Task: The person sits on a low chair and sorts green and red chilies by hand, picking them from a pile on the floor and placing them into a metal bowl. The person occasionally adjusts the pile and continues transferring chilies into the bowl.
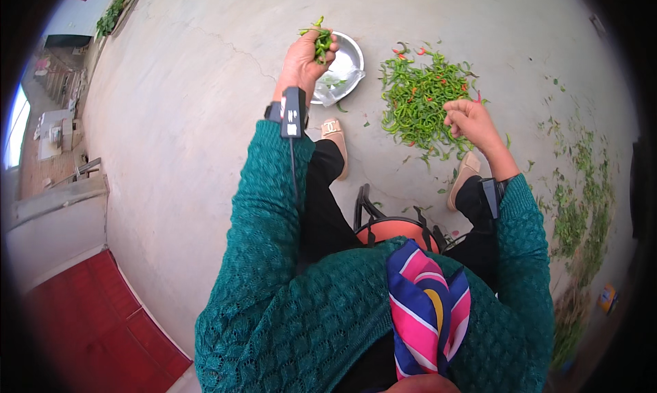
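Note:
My left hand [310, 51] is closed around a bunch of green chili peppers [322, 45]. It is held above the left side of a shiny metal basin [354, 44] on the ground. Inside the basin lies a clear plastic bag [328, 92] with some green in it, its edge reaching the rim. To the right is a heap of green chili peppers [421, 95] with several red ones mixed in. My right hand [467, 120] is over the heap's right edge, fingers curled together, with nothing visible in them. A red pepper tip [479, 97] shows just beyond its knuckles.
My beige shoes [336, 139] flank the front of a low orange seat [392, 231] with a black frame. Leafy plant scraps [575, 203] are strewn along the right of the concrete floor [179, 110]. Red panels [102, 321] and a low wall [56, 218] border the left.

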`<move>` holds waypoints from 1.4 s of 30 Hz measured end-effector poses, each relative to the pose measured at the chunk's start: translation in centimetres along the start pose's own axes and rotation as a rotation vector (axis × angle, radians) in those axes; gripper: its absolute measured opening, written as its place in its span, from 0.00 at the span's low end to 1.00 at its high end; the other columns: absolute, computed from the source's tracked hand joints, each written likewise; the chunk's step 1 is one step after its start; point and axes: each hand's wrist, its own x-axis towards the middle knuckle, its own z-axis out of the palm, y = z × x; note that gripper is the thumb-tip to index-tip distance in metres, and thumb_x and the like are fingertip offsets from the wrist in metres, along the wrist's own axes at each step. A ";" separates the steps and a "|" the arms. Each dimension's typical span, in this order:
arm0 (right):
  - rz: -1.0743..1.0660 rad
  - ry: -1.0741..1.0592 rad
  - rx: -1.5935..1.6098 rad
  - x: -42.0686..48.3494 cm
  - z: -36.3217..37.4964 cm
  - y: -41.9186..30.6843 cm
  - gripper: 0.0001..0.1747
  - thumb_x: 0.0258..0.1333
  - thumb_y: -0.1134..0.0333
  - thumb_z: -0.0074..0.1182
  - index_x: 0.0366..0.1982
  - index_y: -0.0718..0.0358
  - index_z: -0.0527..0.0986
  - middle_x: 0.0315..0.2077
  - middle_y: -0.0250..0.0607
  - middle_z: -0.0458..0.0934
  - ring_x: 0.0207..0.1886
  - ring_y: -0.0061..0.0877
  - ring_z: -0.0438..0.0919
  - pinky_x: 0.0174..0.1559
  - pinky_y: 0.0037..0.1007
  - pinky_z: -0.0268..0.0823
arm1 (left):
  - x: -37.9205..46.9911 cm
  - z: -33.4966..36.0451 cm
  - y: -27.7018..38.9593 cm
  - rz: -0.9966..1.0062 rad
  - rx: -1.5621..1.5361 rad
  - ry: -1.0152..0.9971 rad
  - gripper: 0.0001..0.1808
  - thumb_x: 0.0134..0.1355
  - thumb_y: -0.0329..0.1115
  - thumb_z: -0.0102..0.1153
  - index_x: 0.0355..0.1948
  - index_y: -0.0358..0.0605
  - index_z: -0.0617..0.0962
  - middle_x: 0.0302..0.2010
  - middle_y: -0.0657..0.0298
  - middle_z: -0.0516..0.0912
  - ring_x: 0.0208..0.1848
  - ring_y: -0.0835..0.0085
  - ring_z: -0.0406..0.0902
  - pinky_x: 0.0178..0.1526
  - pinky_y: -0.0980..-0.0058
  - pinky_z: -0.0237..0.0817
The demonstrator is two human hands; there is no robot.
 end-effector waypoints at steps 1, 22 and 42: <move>0.052 0.000 -0.012 0.7 0.6 0.7 0.16 0.57 0.72 0.47 0.46 0.71 0.74 0.27 0.36 0.79 0.22 0.16 0.74 0.25 0.22 0.70 | 0.1 -1.3 0.5 -0.026 0.035 0.010 0.09 0.66 0.33 0.47 0.40 0.36 0.72 0.26 0.56 0.77 0.22 0.71 0.74 0.18 0.81 0.63; -0.258 -0.002 -0.514 33.0 21.7 10.4 0.15 0.48 0.63 0.57 0.35 0.66 0.77 0.30 0.51 0.79 0.38 0.50 0.77 0.42 0.42 0.70 | 13.3 -18.9 -9.1 -0.608 0.388 0.269 0.15 0.65 0.32 0.46 0.52 0.55 0.62 0.28 0.55 0.75 0.19 0.73 0.72 0.11 0.86 0.54; -0.235 -0.229 0.159 23.4 20.4 3.6 0.11 0.58 0.65 0.54 0.30 0.68 0.78 0.24 0.32 0.78 0.27 0.15 0.74 0.33 0.21 0.66 | 16.3 -28.2 -10.4 -0.010 1.312 0.596 0.29 0.54 0.37 0.61 0.55 0.37 0.70 0.49 0.45 0.76 0.51 0.54 0.76 0.50 0.66 0.69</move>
